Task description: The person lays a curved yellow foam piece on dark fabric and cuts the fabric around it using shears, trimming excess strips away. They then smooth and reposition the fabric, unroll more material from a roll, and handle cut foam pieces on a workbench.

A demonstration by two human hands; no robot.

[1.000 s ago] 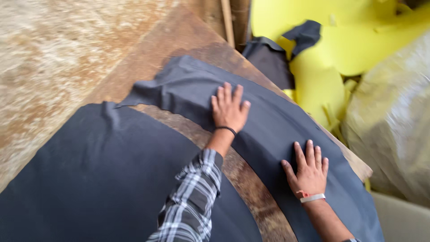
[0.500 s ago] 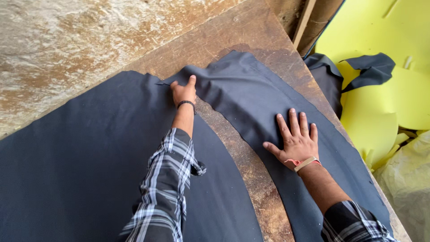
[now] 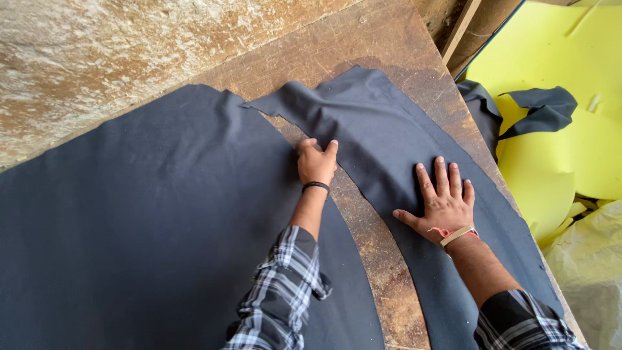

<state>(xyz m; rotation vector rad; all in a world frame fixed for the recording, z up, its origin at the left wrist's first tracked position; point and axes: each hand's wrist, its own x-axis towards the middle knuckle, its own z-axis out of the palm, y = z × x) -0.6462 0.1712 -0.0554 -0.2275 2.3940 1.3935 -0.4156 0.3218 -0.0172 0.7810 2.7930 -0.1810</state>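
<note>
**Two hands flat on dark cloth**

A worn wooden table (image 3: 382, 45) runs beside a rough plastered wall (image 3: 97, 45). The left hand (image 3: 316, 163) rests half-curled on the edge of the big cloth (image 3: 149, 214), gripping nothing clearly. The right hand (image 3: 442, 202) presses open-palmed on the curved strip (image 3: 389, 129). Right of it lie yellow foam (image 3: 557, 162) and a dark scrap (image 3: 541, 110). Both cloths run out of frame.
</note>
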